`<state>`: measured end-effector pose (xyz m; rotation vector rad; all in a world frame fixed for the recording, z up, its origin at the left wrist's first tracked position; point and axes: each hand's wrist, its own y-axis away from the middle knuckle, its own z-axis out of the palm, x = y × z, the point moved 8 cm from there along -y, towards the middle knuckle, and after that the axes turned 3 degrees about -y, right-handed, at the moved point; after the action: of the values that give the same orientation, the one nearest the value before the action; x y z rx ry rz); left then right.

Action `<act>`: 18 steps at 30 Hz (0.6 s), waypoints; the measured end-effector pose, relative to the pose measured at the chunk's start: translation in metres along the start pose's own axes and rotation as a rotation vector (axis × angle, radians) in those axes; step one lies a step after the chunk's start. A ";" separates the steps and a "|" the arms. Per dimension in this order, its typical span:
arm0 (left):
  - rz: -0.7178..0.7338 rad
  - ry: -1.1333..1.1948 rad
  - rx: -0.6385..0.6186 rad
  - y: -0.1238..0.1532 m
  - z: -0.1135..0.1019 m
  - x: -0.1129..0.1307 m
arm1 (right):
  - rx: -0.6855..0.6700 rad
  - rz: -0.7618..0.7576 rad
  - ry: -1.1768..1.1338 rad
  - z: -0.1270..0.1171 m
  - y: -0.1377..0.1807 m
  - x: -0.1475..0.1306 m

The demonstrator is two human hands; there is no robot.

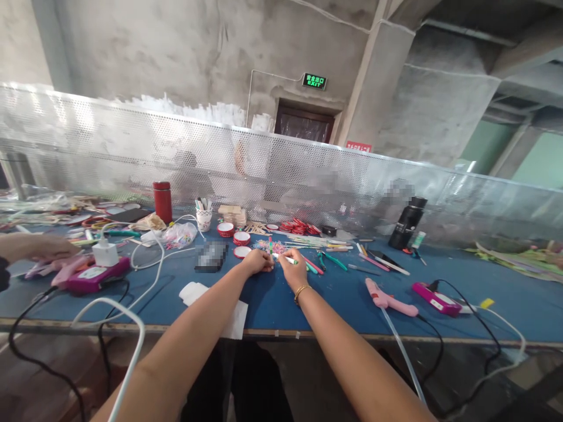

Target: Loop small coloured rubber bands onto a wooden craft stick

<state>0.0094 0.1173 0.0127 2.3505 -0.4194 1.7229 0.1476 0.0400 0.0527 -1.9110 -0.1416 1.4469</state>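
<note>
My right hand [295, 272] is closed around a white marker pen [288, 259] with a green end, held low over the blue tabletop. Close beside it, my left hand [258, 262] pinches a small thin stick [270, 242] that stands upright and shows red and green bands. The pen's other end points toward this stick; whether the two touch is too small to tell. Just behind both hands lies a pile of small pastel-coloured pieces [279, 248]. Red-rimmed round tins [241, 238] sit to the left of the pile.
A pink glue gun [387, 298] and a purple power strip [440, 299] lie at right, near a black bottle [407, 223]. Teal pliers [334, 261] rest right of my hands. A red flask [162, 202] and a cup of pens [203, 215] stand behind. Another person's hand [44, 246] reaches in from the left.
</note>
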 end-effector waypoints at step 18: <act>0.000 -0.004 -0.010 -0.001 0.002 0.001 | -0.021 -0.020 0.009 0.001 -0.001 0.000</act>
<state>0.0123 0.1176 0.0133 2.3474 -0.4278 1.7120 0.1469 0.0413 0.0526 -1.9273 -0.1712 1.4287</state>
